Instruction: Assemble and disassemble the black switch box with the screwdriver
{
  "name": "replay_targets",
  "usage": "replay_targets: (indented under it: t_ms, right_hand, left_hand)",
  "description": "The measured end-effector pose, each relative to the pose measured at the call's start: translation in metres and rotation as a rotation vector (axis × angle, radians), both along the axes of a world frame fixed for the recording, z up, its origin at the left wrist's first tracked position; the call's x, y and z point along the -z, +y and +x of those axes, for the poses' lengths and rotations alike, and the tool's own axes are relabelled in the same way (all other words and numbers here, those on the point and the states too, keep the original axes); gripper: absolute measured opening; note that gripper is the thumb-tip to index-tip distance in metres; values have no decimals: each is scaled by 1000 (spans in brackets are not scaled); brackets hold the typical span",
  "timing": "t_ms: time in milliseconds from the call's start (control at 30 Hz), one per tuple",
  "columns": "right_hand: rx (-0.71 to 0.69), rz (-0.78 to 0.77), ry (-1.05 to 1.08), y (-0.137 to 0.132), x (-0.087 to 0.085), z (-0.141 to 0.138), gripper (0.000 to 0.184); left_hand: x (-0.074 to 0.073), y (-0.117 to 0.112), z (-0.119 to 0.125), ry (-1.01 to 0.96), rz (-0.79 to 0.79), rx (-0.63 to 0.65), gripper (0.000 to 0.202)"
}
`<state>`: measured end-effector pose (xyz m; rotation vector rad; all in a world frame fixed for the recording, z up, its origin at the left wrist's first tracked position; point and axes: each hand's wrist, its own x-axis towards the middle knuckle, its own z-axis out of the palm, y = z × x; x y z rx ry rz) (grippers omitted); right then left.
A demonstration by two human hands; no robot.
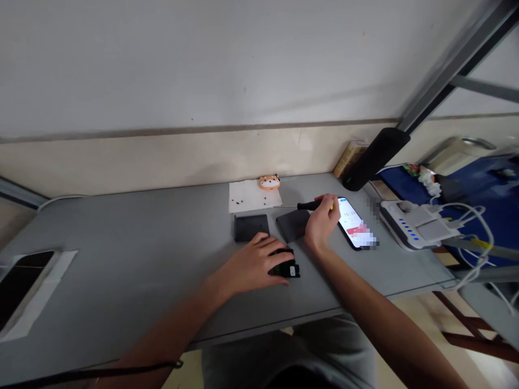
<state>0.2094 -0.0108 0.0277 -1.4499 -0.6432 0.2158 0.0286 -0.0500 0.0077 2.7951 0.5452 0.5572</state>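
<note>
A grey desk (121, 259) runs along the wall. The left hand (253, 265) lies near its front edge, fingers curled over a small black device (288, 268) and holding it down; a strip of green board shows at the fingertips. The right hand (322, 221) is well apart from the left, farther back and to the right, closed around the black handle of a screwdriver (308, 205) whose thin shaft points left. The device sits between the two hands, nearer the left. A lit phone (352, 221) lies just beside the right hand. Two dark square covers (251, 227) rest behind the device, then a white paper (249, 197) dotted with tiny screws.
</note>
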Motion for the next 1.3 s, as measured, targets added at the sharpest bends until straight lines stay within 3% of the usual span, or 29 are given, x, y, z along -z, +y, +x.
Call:
replay_targets:
  t_ms: [200,300,433,600,767,967,1133,1200,1300]
  right_hand:
    - [41,-13,142,7,-5,-11,26]
    - [15,-23,173,9,-8,-20,25]
    - [5,-23,145,14,-17,-18,25]
    - [-7,22,153,31,-24,-1,24]
    - [6,-101,398,38,-17,7,19]
    - [63,-121,457,31,-12,4,20]
    - [85,33,551,35,-19,8,22]
    - [52,171,502,36,-33,20,30]
    - [22,442,370,26,-68,42,40]
  left_hand:
    - [-8,11,-5,-9,89,-130,46]
    - [-13,23,-15,-75,119,-286,34]
    - [-13,46,-39,-166,92,-492,38]
    - [-5,61,-59,-84,-24,-511,40]
    - [1,62,-58,-12,-22,-519,41]
    - [3,63,-57,-21,-25,-522,41]
    - [0,65,-62,-53,-34,-521,39]
    - [-2,66,-64,-84,-20,-524,39]
    - [-3,67,-67,-95,7,-513,40]
